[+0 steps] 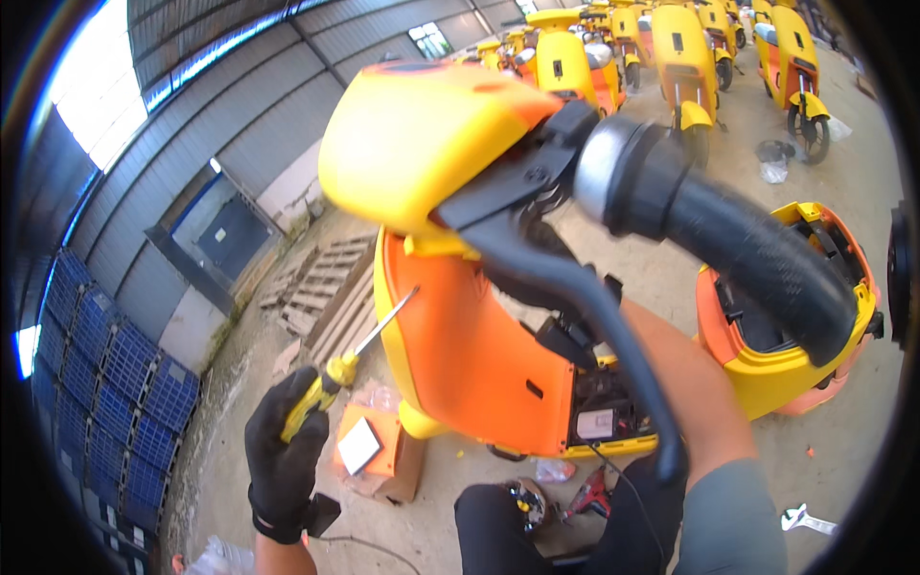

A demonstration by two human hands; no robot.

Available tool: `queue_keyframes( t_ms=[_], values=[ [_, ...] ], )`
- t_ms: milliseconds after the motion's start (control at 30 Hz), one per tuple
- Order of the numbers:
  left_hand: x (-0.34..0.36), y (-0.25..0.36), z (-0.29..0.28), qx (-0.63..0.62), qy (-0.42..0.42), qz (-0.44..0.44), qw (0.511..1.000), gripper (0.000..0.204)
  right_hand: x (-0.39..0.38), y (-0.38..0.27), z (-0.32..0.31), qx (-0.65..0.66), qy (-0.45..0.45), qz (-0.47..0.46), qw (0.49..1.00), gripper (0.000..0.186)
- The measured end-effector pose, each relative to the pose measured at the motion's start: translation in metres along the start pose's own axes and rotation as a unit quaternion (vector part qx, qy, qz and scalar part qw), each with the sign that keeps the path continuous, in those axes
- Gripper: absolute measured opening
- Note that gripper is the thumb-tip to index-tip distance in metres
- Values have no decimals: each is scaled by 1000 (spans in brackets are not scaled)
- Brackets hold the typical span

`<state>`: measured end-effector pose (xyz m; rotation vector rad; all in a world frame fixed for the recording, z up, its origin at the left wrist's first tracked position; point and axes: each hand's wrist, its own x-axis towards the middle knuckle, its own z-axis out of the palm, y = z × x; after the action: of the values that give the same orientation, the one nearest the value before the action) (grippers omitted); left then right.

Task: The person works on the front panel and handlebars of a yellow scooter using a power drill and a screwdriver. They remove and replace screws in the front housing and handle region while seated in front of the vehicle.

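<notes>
My left hand (286, 446), in a black glove, is closed around the yellow handle of a screwdriver (331, 377). Its metal shaft points up and to the right, with the tip in front of the orange inner panel (470, 355) of a yellow electric scooter. My right forearm (695, 388) reaches up behind the black brake lever (604, 311) and handlebar grip (757, 244). Dark shapes and the lever mostly hide my right hand, so its fingers cannot be read. The yellow headlight cover (412, 144) looms close in front. An open floorboard compartment (609, 422) shows wiring and parts.
A cardboard box (407, 470) with a white item on top stands left of the scooter. A red power drill (589, 495), a bowl of small parts (529, 503) and an adjustable wrench (808, 519) lie below. Wooden pallets (331, 287), blue crates (129, 369) and parked scooters (680, 57) stand beyond.
</notes>
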<state>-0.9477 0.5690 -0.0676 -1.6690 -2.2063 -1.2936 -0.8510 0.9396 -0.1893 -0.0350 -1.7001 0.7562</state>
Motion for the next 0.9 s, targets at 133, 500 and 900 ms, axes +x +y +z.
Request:
queue_keyframes(
  t_ms=[133,500,900],
  values=[
    [-4,-14,21,-89,107,13,990,48,-9,-33,-1,-63,58,-31,996,56],
    [74,-28,117,92,210,157,961,54,-10,-45,20,-212,149,-12,966,70],
    [110,-6,124,90,54,216,971,65,-6,-41,7,-159,103,-50,981,66]
  ],
)
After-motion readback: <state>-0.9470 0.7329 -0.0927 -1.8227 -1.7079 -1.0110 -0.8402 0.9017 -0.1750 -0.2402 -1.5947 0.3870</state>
